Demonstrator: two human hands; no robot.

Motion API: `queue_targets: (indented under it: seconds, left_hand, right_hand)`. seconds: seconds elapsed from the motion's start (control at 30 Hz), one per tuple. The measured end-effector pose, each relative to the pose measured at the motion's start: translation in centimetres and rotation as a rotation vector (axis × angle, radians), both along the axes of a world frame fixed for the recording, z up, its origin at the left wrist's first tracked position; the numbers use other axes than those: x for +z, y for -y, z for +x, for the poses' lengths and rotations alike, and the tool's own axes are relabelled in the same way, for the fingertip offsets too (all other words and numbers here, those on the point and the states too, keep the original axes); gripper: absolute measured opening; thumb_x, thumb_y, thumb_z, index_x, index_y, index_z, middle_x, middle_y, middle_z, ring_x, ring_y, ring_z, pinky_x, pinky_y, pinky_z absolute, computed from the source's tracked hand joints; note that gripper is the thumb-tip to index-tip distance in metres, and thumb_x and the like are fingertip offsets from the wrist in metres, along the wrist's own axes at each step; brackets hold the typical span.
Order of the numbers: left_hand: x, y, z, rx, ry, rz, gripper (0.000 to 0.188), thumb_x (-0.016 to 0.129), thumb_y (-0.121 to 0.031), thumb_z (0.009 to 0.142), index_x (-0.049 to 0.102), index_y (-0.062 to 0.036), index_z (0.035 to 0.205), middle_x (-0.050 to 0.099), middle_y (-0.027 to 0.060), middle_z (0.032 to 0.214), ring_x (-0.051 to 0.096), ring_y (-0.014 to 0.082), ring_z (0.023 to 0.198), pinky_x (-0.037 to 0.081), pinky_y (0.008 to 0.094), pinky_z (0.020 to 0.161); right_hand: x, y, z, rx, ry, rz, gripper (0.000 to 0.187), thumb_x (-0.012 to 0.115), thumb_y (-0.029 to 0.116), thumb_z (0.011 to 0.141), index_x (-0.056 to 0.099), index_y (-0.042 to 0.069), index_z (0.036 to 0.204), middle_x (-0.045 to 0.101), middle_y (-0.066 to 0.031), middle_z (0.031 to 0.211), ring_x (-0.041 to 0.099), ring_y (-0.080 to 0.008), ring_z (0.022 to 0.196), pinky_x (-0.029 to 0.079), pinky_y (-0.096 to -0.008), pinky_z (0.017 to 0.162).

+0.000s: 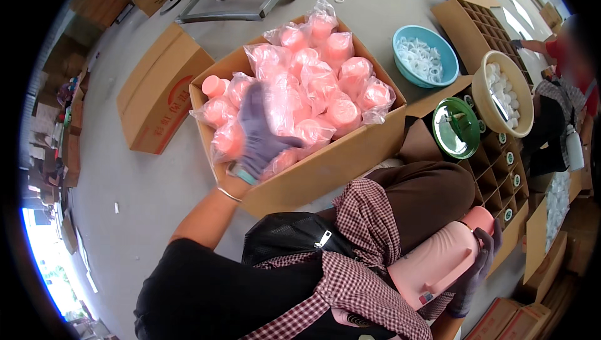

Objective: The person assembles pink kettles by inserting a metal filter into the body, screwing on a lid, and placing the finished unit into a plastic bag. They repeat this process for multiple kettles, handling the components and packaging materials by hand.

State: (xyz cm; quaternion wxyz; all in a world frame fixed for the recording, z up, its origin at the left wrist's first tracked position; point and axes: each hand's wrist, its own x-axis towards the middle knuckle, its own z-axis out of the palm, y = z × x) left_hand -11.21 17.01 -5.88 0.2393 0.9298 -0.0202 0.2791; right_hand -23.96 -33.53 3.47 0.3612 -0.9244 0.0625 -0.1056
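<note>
My left hand [260, 132], in a grey-purple glove, is spread flat over the near left side of a cardboard box [313, 177]. Under and around it are several pink cup-shaped pieces [343, 111], most wrapped in clear plastic bags; one bare pink piece [215, 86] sits at the left. The hand is slightly blurred, and contact with the bags cannot be made out. At the lower right my gloved right hand [479, 271] grips a pink vacuum jug [429, 266] by its upper handle side. The jug lies tilted across my lap, its pink cap [479, 220] pointing up right.
Right of the box are a blue basin [400, 46] of white rings, a green bowl [456, 128] and a cream basin [479, 89] of white pieces. A divided carton [488, 180] stands below them. Another carton [159, 89] lies left. A person [566, 83] sits at the right.
</note>
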Motion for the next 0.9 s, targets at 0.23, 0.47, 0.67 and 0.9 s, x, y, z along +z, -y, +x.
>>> queue_targets:
  seconds: [0.23,0.47,0.67,0.9]
  left_hand:
    - [1.2,-9.2,4.1,-0.075,-0.527,-0.123,0.024,0.066,-0.020,0.096,0.075,0.0009,0.101,0.070,0.0033,0.077,0.064,0.0111,0.069,0.053,0.0312,0.064]
    - [16.6,3.8,17.5,-1.187,-0.317,-1.437,0.037,0.047,-0.016,0.106,0.059,-0.0023,0.137,0.065,0.0149,0.133,0.063,0.0267,0.121,0.050,0.0410,0.105]
    - [17.7,14.3,26.4,-1.744,-0.527,-1.658,0.058,0.051,-0.040,0.100,0.049,-0.0099,0.149,0.055,0.0129,0.148,0.052,0.0328,0.135,0.040,0.0508,0.115]
    - [11.4,21.5,32.2,-1.431,-0.274,-1.166,0.040,0.053,-0.032,0.101,0.059,-0.0062,0.132,0.064,0.0128,0.129,0.062,0.0311,0.117,0.048,0.0483,0.105]
  right_hand:
    - [2.7,0.7,1.4,0.018,0.037,0.104,0.056,0.043,0.052,0.103,0.064,0.003,0.118,0.047,-0.0206,0.151,0.040,-0.0356,0.144,0.028,-0.0466,0.119]
    - [9.6,1.5,7.1,0.156,0.291,0.218,0.037,0.062,0.025,0.092,0.066,0.000,0.119,0.059,-0.0170,0.137,0.053,-0.0310,0.132,0.039,-0.0415,0.112]
    - [9.2,2.8,15.8,0.053,0.400,0.585,0.069,0.077,0.033,0.087,0.050,-0.001,0.141,0.055,-0.0200,0.141,0.054,-0.0301,0.129,0.043,-0.0386,0.109]
    - [10.9,4.4,20.6,0.020,0.092,1.097,0.096,0.060,0.067,0.093,0.026,0.006,0.159,0.039,-0.0235,0.155,0.042,-0.0312,0.141,0.038,-0.0388,0.115]
